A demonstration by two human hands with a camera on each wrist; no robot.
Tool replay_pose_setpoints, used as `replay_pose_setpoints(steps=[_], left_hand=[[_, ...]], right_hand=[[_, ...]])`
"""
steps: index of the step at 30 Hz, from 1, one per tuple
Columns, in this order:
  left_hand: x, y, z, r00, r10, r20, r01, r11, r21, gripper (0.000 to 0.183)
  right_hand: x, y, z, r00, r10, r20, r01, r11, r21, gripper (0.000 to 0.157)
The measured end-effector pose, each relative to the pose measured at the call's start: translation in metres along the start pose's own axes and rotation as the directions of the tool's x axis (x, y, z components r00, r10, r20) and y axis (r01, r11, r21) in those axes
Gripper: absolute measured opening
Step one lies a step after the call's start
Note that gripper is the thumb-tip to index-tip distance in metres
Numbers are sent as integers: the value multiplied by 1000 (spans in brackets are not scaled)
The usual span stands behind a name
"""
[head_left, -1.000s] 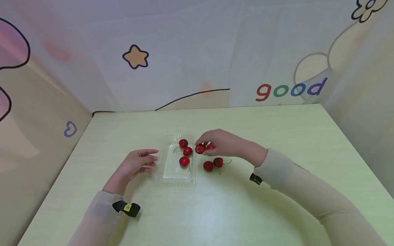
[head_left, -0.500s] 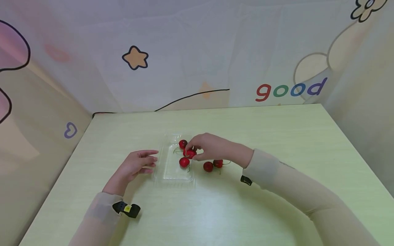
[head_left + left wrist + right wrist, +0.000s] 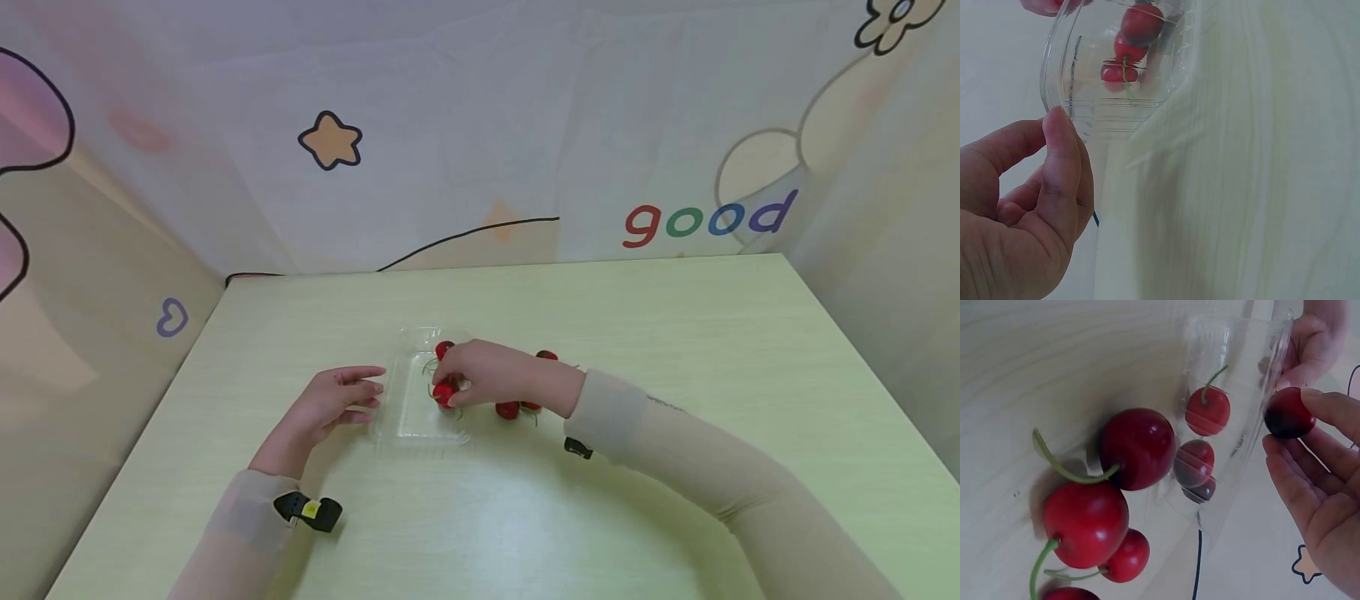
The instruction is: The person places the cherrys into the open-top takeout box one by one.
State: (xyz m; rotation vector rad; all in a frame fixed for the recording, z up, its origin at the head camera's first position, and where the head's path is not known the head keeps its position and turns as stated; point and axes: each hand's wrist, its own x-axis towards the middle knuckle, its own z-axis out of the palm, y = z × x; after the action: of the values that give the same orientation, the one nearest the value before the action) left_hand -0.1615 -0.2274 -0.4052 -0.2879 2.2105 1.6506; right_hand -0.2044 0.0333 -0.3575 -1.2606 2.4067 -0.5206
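Observation:
A clear plastic tray (image 3: 423,429) lies on the table with several red cherries in it, such as this cherry (image 3: 443,349) at its far end. Over the tray's right half, my right hand (image 3: 487,371) pinches a dark red cherry (image 3: 1290,412) between thumb and fingertips. In the head view this hand partly covers the cherries beneath it. My left hand (image 3: 341,398) stays at the tray's left side, fingers loosely extended, fingertips right at the rim (image 3: 1054,75). Right of the tray, several stemmed cherries (image 3: 1087,524) lie together on the table, partly hidden by my right wrist.
The pale wooden table (image 3: 495,517) reaches back to a printed cloth backdrop (image 3: 465,125), with cloth sides left and right. Each sleeve carries a black wrist device, such as the left device (image 3: 309,508).
My right hand has moved left and slightly toward me with its cherry, from the tray's right edge to over the tray. One table cherry behind it now shows. The left hand stays put.

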Motion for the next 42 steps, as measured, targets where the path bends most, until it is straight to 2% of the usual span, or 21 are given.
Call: replay_pose_setpoints(steps=[7, 15, 24, 35, 42], left_hand=[[1, 0, 0, 1000, -12, -16, 13, 1000, 16, 46], [2, 0, -1, 1000, -5, -12, 5, 1000, 14, 47], [1, -1, -3, 1000, -8, -13, 8, 1000, 3, 47], [4, -1, 0, 1000, 0, -13, 0, 1000, 24, 47], [3, -1, 1, 1000, -6, -16, 6, 1000, 14, 48]], right_hand=[[9, -2, 10, 999, 12, 35, -10, 999, -44, 21], [17, -6, 17, 993, 100, 58, -96, 993, -67, 11], [22, -10, 19, 980, 187, 72, -183, 981, -58, 9], [21, -10, 20, 979, 194, 61, -192, 980, -49, 13], [23, -11, 21, 984, 171, 58, -169, 985, -47, 14]])
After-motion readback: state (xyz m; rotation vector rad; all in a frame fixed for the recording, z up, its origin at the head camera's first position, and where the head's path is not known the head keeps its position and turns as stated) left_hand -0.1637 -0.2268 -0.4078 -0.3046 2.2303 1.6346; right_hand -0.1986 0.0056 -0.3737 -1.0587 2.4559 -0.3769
